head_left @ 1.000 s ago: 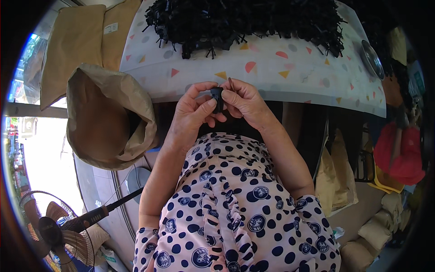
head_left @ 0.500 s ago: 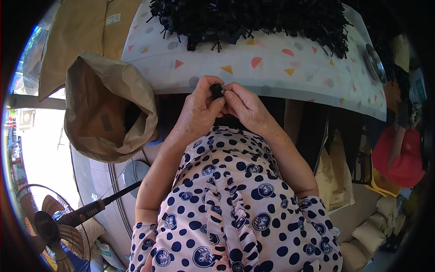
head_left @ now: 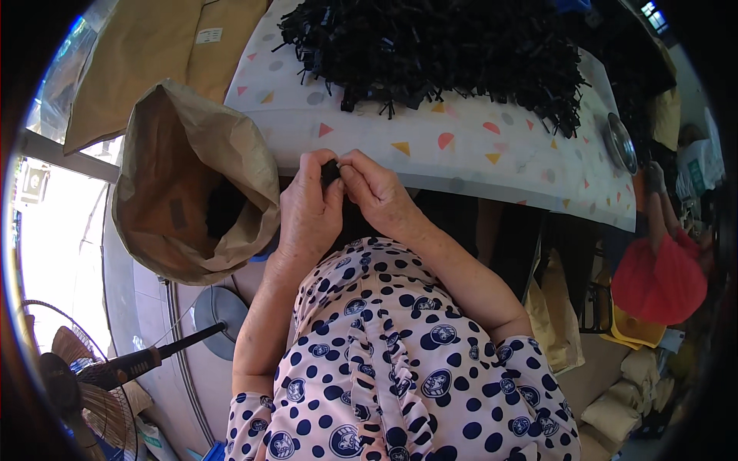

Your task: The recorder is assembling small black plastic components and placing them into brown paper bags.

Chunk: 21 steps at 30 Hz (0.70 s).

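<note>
Between my two hands, just off the near edge of the table, is a small black part [head_left: 330, 173], partly hidden by the fingers. My left hand [head_left: 314, 203] is closed on it with thumb and forefinger. Pinched against its right side, my right hand [head_left: 375, 192] has its fingertips together; whatever sits in them is too small to make out. Beyond the hands, a big heap of black parts [head_left: 446, 58] with thin prongs covers the far side of the table. Left of my left hand gapes a brown paper sack [head_left: 157, 177] with some black stuff inside.
A patterned cloth [head_left: 369, 138] covers the table. A round metal dish [head_left: 621, 143] stands at its right edge. A floor fan [head_left: 92, 384] is at lower left. Another person in red [head_left: 659, 280] sits at the right, near several tan bags [head_left: 615, 407].
Both hands have shifted left in view, nearer the paper sack, still closed together around the small black part. The whole view has swung a little as well.
</note>
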{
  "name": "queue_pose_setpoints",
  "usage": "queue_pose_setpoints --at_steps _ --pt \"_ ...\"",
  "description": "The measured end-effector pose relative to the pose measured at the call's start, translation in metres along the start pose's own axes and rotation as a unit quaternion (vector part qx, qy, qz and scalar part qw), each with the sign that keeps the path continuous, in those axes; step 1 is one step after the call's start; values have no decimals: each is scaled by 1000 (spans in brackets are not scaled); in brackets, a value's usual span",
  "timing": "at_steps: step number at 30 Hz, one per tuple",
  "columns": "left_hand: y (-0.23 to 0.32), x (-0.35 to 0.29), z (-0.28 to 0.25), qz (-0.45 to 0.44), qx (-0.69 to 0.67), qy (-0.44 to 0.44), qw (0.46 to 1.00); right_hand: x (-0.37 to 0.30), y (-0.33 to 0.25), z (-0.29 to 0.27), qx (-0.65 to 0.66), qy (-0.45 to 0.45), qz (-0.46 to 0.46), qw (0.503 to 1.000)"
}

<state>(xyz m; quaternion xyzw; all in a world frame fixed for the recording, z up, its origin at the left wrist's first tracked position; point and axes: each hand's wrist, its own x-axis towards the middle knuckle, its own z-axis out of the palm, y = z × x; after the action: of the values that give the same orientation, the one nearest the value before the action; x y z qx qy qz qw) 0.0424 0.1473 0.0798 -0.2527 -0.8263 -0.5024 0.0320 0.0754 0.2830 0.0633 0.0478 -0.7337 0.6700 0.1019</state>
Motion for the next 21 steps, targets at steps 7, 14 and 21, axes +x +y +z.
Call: queue_pose_setpoints --at_steps 7,14,21 --pt "-65 5 -100 -97 136 143 976 59 24 -93 -452 124 -21 883" --pt "-101 -4 -102 13 351 215 911 77 49 -127 -585 61 -9 808" --pt "-26 12 -22 -110 -202 -41 972 66 30 -154 -177 -69 194 962"
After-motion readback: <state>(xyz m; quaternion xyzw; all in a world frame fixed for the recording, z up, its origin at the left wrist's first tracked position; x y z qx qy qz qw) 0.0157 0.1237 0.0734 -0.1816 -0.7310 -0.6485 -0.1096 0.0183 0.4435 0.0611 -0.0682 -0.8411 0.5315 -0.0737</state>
